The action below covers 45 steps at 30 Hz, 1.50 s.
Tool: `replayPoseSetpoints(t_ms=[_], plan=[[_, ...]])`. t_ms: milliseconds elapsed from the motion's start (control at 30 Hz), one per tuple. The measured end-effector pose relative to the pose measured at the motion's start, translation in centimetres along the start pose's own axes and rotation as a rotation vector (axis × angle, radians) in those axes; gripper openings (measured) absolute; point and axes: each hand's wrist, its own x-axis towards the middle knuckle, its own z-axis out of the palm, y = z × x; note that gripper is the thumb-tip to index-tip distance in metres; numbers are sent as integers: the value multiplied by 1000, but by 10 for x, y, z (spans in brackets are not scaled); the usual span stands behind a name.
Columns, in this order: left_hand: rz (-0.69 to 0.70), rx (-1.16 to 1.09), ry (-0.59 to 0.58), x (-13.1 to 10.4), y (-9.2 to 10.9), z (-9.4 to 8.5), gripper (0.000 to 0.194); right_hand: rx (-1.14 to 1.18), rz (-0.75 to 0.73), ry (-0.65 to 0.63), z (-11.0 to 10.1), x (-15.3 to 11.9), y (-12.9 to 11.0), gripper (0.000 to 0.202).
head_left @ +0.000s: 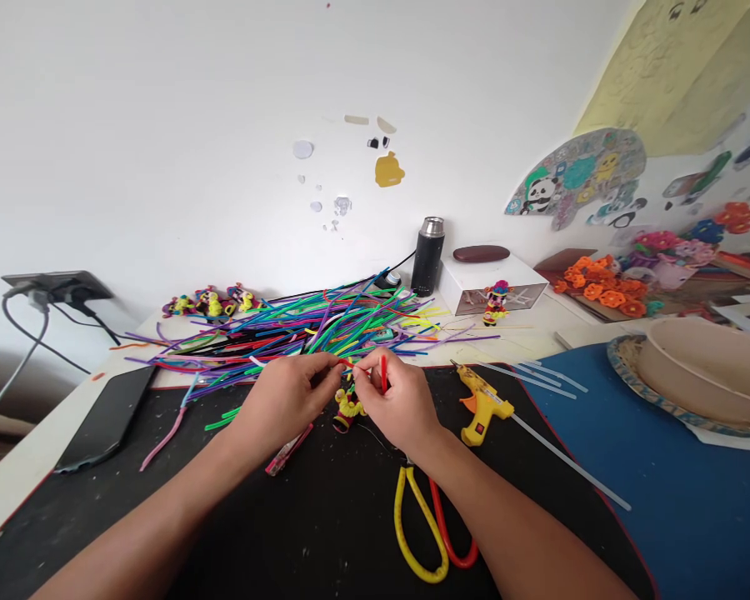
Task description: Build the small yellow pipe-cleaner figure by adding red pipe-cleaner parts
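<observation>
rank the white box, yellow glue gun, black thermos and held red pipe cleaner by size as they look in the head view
1. White box
2. Yellow glue gun and black thermos: too alike to rank, the gun being nearer
3. Red pipe cleaner (visible part)

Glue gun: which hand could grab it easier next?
Probably the right hand: the glue gun lies just to its right, while the left hand is farther away. Both hands are busy with a red strand, though.

A white table [50, 439] carries a black mat [250, 533], pipe cleaners [325, 321] and a box [506, 270].
</observation>
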Motion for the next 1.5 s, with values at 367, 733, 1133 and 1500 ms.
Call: replayPoseSetpoints(t_ms=[367,733,1133,1500], plan=[[47,-18,2,1,-5,0,41,11,7,-11,-1,0,-1,15],[96,-4,30,1,-12,-1,37,9,14,-22,1,0,0,16],[-18,-206,-2,3,-10,-6,38,48,66,-42,-2,2,-2,14],[-203,-655,-226,13,-14,-14,48,76,65,-88,-3,1,-4,16]])
